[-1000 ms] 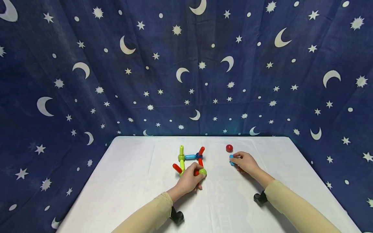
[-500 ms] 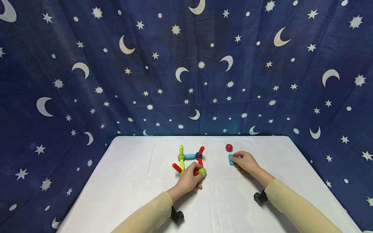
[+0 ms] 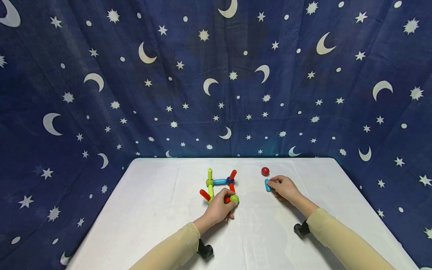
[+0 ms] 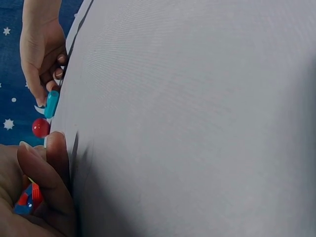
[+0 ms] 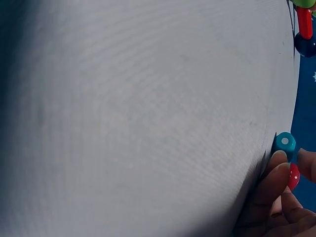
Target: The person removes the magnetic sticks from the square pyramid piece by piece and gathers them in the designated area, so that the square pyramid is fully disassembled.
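My left hand (image 3: 217, 209) pinches a lime-green ball (image 3: 234, 199) at the near right corner of a stick-and-ball frame, with a red rod meeting the ball. This frame also has a dark blue ball (image 3: 230, 180), a light blue rod (image 3: 220, 182), lime rods and upright red rods. Its near side is partly hidden behind the hand. To the right, my right hand (image 3: 284, 188) holds a loose light blue rod (image 3: 267, 185) between thumb and fingers, low at the table. The right wrist view shows that rod's round end (image 5: 285, 141) with a pale dot.
A loose red ball (image 3: 265, 171) lies just beyond the right hand. White cloth covers the table (image 3: 152, 232), and a dark blue curtain (image 3: 189, 97) with moons and stars hangs behind it. A black wrist camera (image 3: 204, 250) sits under the left sleeve, another under the right.
The light blue rod in the right hand has turned and shifted slightly left, so more of its length shows. My left hand and the frame hold still.
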Tool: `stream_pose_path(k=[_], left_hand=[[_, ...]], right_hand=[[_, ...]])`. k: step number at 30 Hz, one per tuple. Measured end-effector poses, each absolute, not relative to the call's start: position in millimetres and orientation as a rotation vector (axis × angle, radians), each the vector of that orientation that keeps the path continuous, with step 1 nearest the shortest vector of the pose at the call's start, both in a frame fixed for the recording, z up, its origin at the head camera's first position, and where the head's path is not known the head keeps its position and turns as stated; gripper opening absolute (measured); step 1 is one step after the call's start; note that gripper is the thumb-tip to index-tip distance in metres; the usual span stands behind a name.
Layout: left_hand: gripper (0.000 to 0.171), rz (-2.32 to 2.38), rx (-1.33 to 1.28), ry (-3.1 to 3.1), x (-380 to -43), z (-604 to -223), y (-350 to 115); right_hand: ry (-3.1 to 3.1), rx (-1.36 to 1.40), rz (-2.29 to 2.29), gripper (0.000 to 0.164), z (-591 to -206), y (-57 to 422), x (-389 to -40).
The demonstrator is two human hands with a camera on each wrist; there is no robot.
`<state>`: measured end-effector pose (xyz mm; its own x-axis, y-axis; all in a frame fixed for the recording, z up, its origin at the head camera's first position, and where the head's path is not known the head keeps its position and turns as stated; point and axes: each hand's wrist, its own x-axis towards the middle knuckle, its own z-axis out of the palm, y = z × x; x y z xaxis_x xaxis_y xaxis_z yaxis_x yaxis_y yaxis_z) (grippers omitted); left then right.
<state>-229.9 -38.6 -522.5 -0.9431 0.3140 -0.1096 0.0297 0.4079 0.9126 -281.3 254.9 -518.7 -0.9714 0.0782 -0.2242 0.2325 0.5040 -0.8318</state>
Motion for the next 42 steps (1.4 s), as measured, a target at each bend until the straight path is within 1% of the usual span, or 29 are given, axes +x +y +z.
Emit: stream_pose_path(k=[6, 13, 17, 20, 23, 26, 29, 32, 34, 38, 40, 42], left_hand=[[0.034, 1.550, 0.300, 2.427, -227.9, -523.2, -39.9], [0.032, 1.537, 0.296, 2.429, -225.8, -525.1, -41.5], [0.029, 1.528, 0.321, 2.402, -224.0, -525.5, -45.4], [0.027, 1.526, 0.370, 2.385, -222.8, -525.5, -51.5], [0.027, 1.501, 0.426, 2.406, -223.0, -526.2, -59.3], [0.027, 1.406, 0.484, 2.461, -224.2, -525.4, -68.2], [0.021, 1.250, 0.569, 2.501, -225.8, -520.8, -78.8], [0.015, 1.120, 0.652, 2.481, -226.0, -513.7, -93.1], [0.015, 1.054, 0.702, 2.475, -225.7, -508.6, -104.1], [0.020, 0.927, 0.807, 2.548, -227.2, -500.7, -124.2], [0.021, 0.877, 0.829, 2.592, -229.7, -498.3, -131.6], [0.022, 0.846, 0.833, 2.617, -232.4, -495.1, -136.7]], right_hand=[[2.579, 0.277, -1.478, 0.045, -520.1, 253.6, -281.8], [2.574, 0.260, -1.480, 0.047, -522.3, 253.1, -281.2], [2.594, 0.290, -1.518, 0.043, -520.8, 251.0, -278.3], [2.641, 0.246, -1.571, 0.038, -518.6, 246.2, -275.3], [2.674, 0.074, -1.594, 0.036, -515.4, 235.8, -271.7], [2.670, -0.155, -1.540, 0.041, -512.4, 220.1, -267.3], [2.639, -0.347, -1.470, 0.048, -511.3, 202.3, -261.6], [2.589, -0.471, -1.448, 0.051, -511.9, 185.6, -253.9], [2.564, -0.532, -1.443, 0.048, -512.3, 175.7, -248.4], [2.527, -0.643, -1.446, 0.034, -513.4, 158.9, -238.3], [2.504, -0.685, -1.459, 0.032, -513.2, 151.6, -234.1], [2.488, -0.728, -1.471, 0.033, -512.3, 144.4, -230.8]])
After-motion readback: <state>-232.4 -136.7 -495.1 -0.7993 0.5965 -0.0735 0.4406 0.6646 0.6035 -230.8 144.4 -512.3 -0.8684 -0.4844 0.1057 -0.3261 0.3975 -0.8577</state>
